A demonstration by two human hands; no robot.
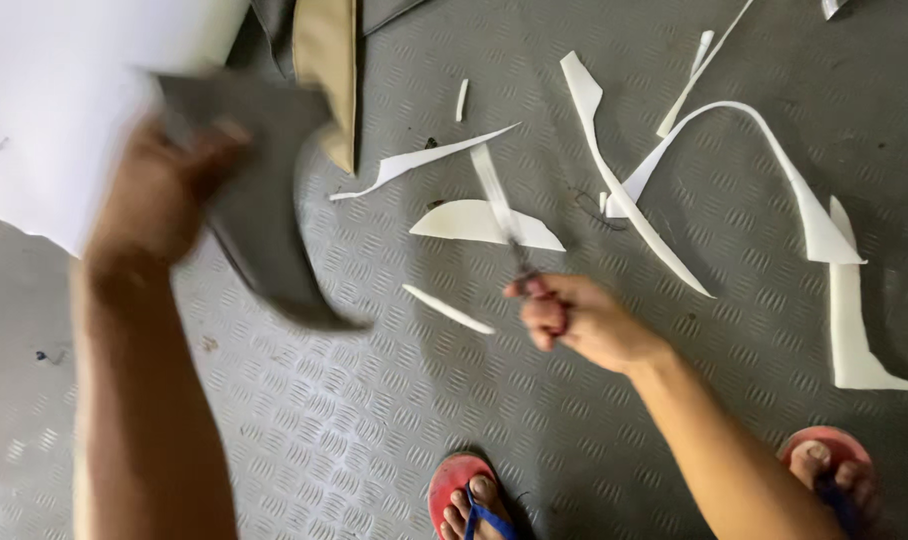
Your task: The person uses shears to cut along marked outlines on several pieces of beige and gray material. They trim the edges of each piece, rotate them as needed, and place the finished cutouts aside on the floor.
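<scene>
Dark grey, stiff, curved-edge sheet piece (264, 200) was held up off the floor in the left hand (159, 190), fingers clamped on its top edge, blurred w/ motion. Nearest the camera: red flip-flops w/ blue straps (469, 495) on the grey tread-pattern metal floor (354, 420). Right hand (579, 320) was closed round red-handled scissors (519, 245), blades pointing away, approx level w/ the grey piece but well apart to its right. To cut well, I'd judge: steady the piece first, keep the left grip clear of the blade line. Farther out lay white offcut strips (624, 190), a big white sheet (64, 100) behind the left hand, and a tan panel (329, 70) at top.
</scene>
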